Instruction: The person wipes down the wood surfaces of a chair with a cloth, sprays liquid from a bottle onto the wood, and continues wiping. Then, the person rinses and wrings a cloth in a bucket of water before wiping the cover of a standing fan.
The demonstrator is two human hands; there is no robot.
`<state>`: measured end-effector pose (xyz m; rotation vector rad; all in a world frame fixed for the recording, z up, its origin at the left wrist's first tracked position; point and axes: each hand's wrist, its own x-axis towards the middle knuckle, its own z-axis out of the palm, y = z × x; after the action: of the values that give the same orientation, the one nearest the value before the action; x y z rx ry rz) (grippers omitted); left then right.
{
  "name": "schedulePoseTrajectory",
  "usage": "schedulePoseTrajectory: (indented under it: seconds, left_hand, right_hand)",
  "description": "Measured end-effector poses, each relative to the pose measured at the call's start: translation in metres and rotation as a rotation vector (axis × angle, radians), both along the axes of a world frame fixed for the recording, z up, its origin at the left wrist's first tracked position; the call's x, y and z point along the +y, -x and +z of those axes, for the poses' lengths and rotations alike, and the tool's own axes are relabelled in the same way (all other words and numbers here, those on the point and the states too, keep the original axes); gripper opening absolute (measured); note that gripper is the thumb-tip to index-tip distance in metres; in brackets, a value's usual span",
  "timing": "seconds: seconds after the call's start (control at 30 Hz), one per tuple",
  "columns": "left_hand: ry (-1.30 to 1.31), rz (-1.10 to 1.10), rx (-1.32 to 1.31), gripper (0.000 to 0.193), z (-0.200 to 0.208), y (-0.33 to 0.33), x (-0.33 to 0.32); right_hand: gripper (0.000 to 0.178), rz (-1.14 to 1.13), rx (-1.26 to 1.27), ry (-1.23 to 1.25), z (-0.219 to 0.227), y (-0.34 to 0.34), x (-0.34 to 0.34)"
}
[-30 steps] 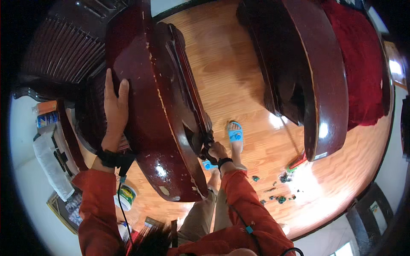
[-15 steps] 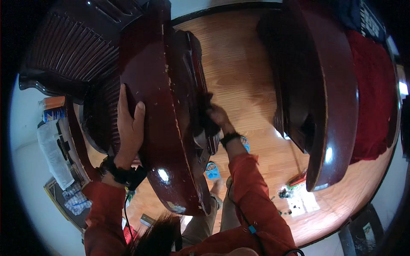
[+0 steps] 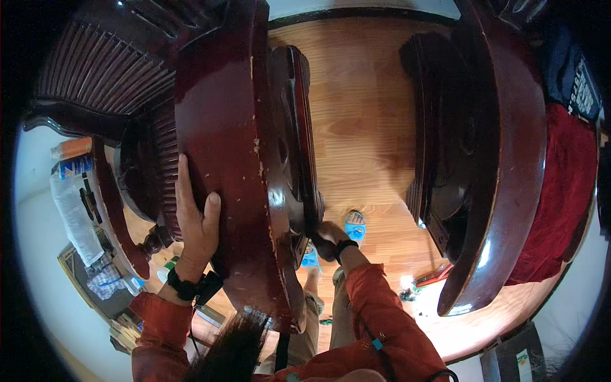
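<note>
A dark red wooden chair has a broad, glossy armrest (image 3: 223, 140) with a chipped edge, running away from me. My left hand (image 3: 198, 223) rests flat on its top, fingers stretched forward and thumb apart. Lower down, on the armrest's right side, my right hand (image 3: 332, 234) is closed round what looks like a dark cloth (image 3: 324, 249). That hand is against the chair's lower side rail (image 3: 304, 146); most of the cloth is hidden by the fingers and shadow.
A matching wooden armrest (image 3: 509, 146) stands to the right, with a red cover (image 3: 557, 191) beyond it. Wooden floor (image 3: 356, 114) lies between the two. Blue slippers (image 3: 355, 223) are on my feet. At the left, a side table (image 3: 118, 210) carries packages and white cloth.
My right hand has come toward me along the chair's side with the dark cloth. My left hand stays flat on the armrest, slightly nearer me. The view has shifted a little.
</note>
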<state>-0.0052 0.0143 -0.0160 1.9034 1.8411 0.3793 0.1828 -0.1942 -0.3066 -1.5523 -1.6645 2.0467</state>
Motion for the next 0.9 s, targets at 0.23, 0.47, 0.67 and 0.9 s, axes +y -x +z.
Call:
schedulePoseTrajectory:
  seconds: [0.23,0.47,0.67,0.9]
  left_hand:
    - [0.025,0.008,-0.009,0.072,0.004,0.007,-0.004]
    - [0.085,-0.004,-0.044,0.077,0.002,-0.010,0.003]
    - [0.174,0.057,-0.025,0.083,0.017,0.004,-0.003]
    - [0.180,0.122,-0.104,0.090,0.011,-0.002,-0.005]
  right_hand:
    - [0.039,-0.618,0.438,0.551,-0.016,-0.001,0.124]
    - [0.046,-0.450,0.000,-0.129,-0.048,-0.010,0.399]
    - [0.046,-0.247,-0.288,-0.277,-0.012,0.028,0.460]
    - [0.045,-0.217,-0.354,-0.280,-0.018,0.028,0.466]
